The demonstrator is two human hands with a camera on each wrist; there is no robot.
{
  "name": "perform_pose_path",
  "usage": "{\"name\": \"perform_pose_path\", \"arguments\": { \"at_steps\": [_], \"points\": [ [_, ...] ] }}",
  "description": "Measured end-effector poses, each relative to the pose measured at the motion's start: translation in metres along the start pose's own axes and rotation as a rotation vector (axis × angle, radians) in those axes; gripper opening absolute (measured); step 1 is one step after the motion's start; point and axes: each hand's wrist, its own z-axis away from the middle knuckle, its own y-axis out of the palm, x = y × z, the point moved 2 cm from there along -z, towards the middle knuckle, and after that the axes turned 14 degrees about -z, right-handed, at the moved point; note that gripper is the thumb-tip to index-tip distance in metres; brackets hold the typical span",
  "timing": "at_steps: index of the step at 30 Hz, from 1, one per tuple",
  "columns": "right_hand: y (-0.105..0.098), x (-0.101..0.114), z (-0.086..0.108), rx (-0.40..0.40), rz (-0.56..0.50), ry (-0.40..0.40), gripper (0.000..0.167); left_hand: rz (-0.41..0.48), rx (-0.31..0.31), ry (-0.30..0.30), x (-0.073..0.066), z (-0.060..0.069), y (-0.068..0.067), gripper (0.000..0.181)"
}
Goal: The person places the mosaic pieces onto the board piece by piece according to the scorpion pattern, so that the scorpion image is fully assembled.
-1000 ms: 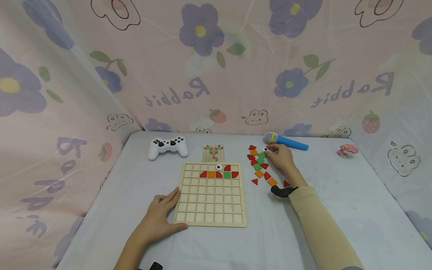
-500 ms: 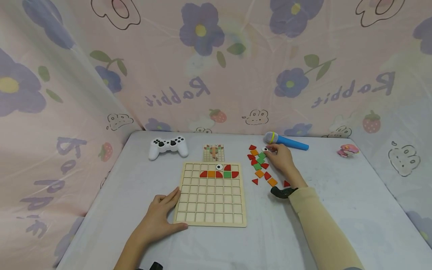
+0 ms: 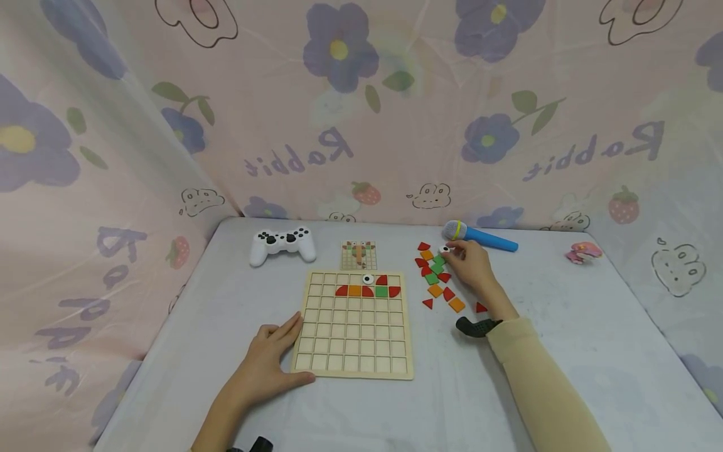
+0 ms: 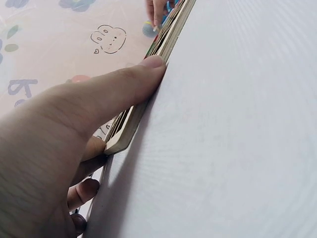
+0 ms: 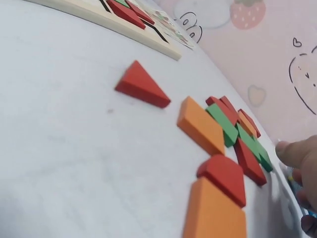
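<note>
Hardly anything had moved since the earlier frames beyond a slight shift of the head view; both hands kept their places. From the head, the left hand (image 3: 264,363) lay at the near left corner of a square, pale wooden grid board (image 3: 352,347), its grip spread, straight fingers along the left edge and thumb against the near one. Flat red, orange and green inlaid tiles (image 3: 381,291) and a white eye disc (image 3: 368,279) sat in its two far rows. Beyond the board's right side, the right hand (image 3: 471,263) had its grip pinched on a round white black-dotted disc (image 3: 444,249), beside scattered loose coloured tiles (image 3: 435,290). A small printed pattern card (image 3: 358,256) lay just beyond the board. From the left wrist, the thumb touched the board's edge. From the right wrist, a loose red triangle (image 5: 142,87) lay nearest the board; the pinched disc could not be made out.
</note>
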Motion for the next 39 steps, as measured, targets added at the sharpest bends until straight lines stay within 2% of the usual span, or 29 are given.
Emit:
{"name": "perform_pose_path", "arguments": {
  "at_steps": [7, 15, 22, 25, 39],
  "points": [
    [0.004, 0.018, 0.008, -0.002, -0.011, -0.049, 0.036, -0.003, -0.002, -0.002, 0.001, -0.001, 0.001, 0.112],
    [0.018, 0.043, 0.021, 0.038, -0.028, -0.120, 0.037, -0.005, -0.004, 0.002, 0.002, 0.000, 0.001, 0.112],
    [0.029, 0.066, 0.028, 0.029, -0.052, -0.236, 0.032, -0.003, -0.006, 0.001, 0.002, -0.001, 0.001, 0.112],
    [0.035, 0.077, 0.033, 0.040, -0.068, -0.258, 0.032, -0.002, -0.009, 0.002, 0.001, 0.000, 0.001, 0.112],
    [0.089, 0.107, 0.045, 0.114, -0.057, -0.294, 0.029, -0.012, -0.007, 0.009, 0.000, 0.001, 0.000, 0.111]
  ]
}}
